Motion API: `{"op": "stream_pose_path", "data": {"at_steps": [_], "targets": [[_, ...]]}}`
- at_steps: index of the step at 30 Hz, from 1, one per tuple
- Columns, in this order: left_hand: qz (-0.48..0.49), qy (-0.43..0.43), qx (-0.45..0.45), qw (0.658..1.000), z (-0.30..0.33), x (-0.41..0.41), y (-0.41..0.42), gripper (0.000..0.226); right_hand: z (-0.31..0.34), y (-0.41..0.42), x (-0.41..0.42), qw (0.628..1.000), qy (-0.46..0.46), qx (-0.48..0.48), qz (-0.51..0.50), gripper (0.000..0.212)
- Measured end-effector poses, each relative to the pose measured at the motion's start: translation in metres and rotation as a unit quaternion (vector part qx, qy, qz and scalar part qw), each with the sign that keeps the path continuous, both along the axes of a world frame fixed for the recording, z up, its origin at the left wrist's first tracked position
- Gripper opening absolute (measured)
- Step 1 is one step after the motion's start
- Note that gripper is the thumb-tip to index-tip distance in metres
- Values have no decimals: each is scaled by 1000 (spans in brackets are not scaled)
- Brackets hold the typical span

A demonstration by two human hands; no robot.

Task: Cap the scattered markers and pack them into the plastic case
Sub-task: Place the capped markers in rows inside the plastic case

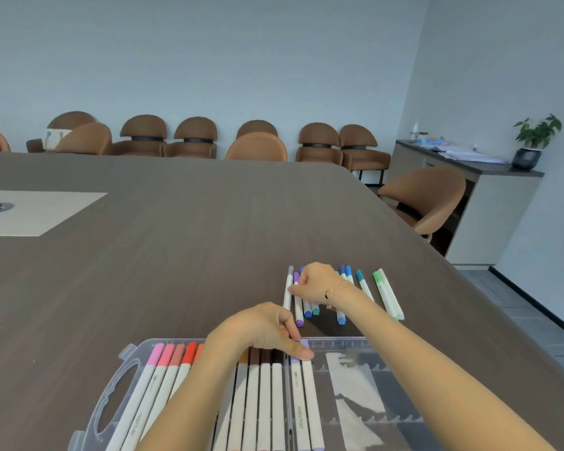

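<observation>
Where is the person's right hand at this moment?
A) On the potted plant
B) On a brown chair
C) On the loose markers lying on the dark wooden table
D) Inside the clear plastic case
C: the right hand reaches past the clear plastic case and pinches a marker in the loose group of white-barrelled markers on the dark wooden table, while the left hand presses a lilac-capped marker into the case.

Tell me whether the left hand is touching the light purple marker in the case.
Touching. The head view shows the left hand with its fingertips pressed on the cap end of the light purple marker lying in the plastic case.
</observation>
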State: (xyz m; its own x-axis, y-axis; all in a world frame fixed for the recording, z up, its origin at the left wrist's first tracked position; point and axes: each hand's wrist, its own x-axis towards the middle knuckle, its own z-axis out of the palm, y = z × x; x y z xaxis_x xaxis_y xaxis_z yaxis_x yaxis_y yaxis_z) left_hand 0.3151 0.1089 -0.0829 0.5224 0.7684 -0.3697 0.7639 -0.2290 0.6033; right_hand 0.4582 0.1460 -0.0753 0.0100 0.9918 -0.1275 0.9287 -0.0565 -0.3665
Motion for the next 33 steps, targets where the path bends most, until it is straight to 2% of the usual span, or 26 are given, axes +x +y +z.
{"op": "stream_pose_path", "data": {"at_steps": [4, 9, 11, 20, 24, 27, 30, 33], "targets": [[5, -14, -14, 1000, -2, 1, 2, 24, -5, 22, -11, 999, -30, -19, -14, 40], [-11, -17, -14, 1000, -2, -2, 3, 25, -1, 20, -5, 997, 7, -60, -41, 29], [-3, -23, -16, 1000, -2, -4, 4, 26, -3, 17, -1, 997, 13, -55, -47, 33], [56, 11, -14, 998, -2, 7, -2, 22, -3, 22, -13, 995, -74, -67, 5, 34], [43, 3, -18, 999, 2, 4, -5, 20, 27, 7, -3, 1000, 29, -1, -4, 39], [7, -2, -21, 1000, 11, -14, -4, 17, 51, -34, 20, 993, 111, 22, -9, 39], [53, 4, 48, 997, 17, -37, 5, 14, 43, -89, 31, 990, 127, -69, 4, 34], [153, -43, 128, 979, 11, -45, 15, 11, 20, -125, 26, 979, 148, -142, 18, 34]]}}
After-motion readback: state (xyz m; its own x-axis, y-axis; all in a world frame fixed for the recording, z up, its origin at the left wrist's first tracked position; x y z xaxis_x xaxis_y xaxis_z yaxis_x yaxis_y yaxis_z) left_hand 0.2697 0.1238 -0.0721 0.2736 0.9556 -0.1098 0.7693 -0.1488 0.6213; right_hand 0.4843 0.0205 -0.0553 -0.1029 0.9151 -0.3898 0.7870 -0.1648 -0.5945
